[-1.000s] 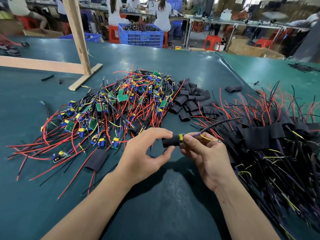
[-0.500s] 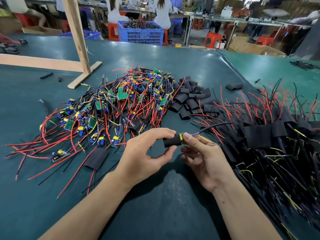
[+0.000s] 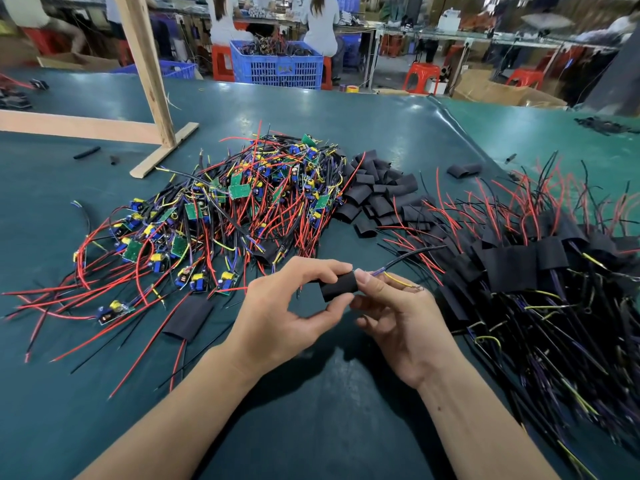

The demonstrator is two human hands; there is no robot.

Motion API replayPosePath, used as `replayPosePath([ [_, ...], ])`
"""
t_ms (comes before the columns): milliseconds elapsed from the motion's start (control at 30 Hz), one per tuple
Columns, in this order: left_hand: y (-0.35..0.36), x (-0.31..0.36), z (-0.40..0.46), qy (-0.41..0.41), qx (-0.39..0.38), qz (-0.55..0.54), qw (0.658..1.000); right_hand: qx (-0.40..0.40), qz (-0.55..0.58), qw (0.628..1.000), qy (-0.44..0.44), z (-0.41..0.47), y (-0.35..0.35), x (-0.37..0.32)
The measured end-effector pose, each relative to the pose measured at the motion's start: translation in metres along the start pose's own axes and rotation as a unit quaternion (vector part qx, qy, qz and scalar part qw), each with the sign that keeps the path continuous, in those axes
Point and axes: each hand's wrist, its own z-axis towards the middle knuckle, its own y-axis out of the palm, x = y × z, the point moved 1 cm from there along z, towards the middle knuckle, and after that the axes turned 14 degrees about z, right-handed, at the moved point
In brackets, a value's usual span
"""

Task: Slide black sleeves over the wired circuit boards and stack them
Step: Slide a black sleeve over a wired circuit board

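Where sleeve (image 3: 338, 286) covers it, board unseen.

Held sleeve (image 3: 338, 286) plain black, wires out of it black, purple, yellow; bare boards (image 3: 239, 189) green with blue/yellow parts on red and black leads; table mat (image 3: 311, 410) dark teal; crate (image 3: 277, 68) blue; stools (image 3: 420, 76) red.

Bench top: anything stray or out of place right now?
A few strays. One black sleeve lies alone beyond the loose-sleeve pile. One sleeved board lies near the bare boards, apart from the finished stack. Small black offcuts lie by the wooden frame.
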Motion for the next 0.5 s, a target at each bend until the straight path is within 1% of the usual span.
replayPosePath([
  [167,0.0004,-0.0002,0.0001,-0.008,-0.003,-0.001,1.0,-0.002,-0.027,0.999,-0.026,-0.001,0.0006,-0.0011],
  [300,0.0011,0.0007,0.0017,-0.037,-0.006,-0.005,0.999,-0.018,-0.05,0.998,-0.034,-0.0028,0.0017,-0.0025],
  [433,0.0001,0.0014,0.0004,-0.027,-0.014,-0.018,0.999,-0.026,-0.064,0.997,-0.038,-0.0034,0.0029,-0.0006],
  [500,0.0006,0.0016,0.0006,-0.021,-0.012,-0.011,1.0,-0.027,-0.059,0.996,-0.057,-0.004,0.0048,0.0016],
])
